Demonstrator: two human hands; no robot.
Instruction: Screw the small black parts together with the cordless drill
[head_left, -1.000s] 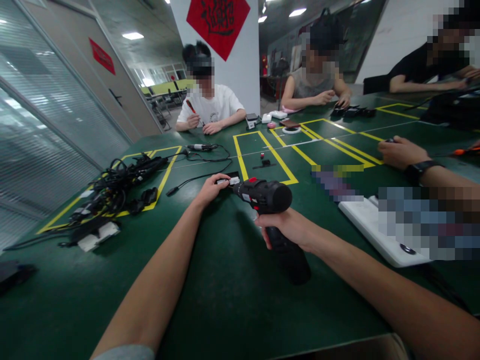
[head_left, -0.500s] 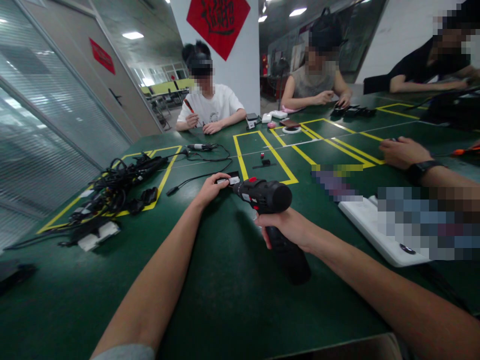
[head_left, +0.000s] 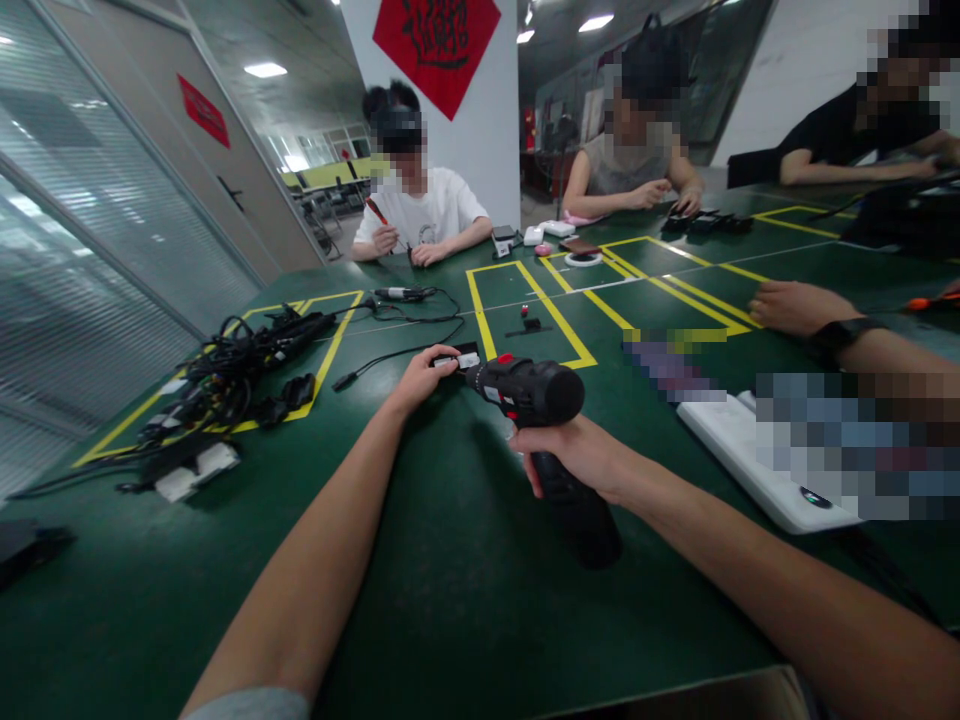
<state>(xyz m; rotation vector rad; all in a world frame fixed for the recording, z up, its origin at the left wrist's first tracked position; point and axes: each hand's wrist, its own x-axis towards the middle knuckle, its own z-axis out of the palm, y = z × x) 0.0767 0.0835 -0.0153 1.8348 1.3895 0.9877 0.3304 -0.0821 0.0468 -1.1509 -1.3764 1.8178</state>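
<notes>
A black and red cordless drill [head_left: 529,390] is gripped by its handle in my right hand [head_left: 566,452], its chuck pointing left and away from me. At the chuck's end lies a small black box with a white label [head_left: 468,360]. My left hand [head_left: 427,378] closes its fingers on this labelled box and presses it against the table. The tip of the drill bit, where it meets the box, is too small to make out. Beyond the drill, a small black part [head_left: 532,325] and a tiny red piece [head_left: 524,311] lie within a yellow tape outline.
Tangled black cables and adapters [head_left: 232,375] fill the left side of the green table [head_left: 450,600]. A loose cable [head_left: 405,349] runs near my left hand. To the right are a white device [head_left: 750,465] and another person's hand [head_left: 799,308]. Several people sit around the table.
My hands, the drill and the labelled box stay in place. On the right, the neighbouring person's hand has shifted slightly left.
</notes>
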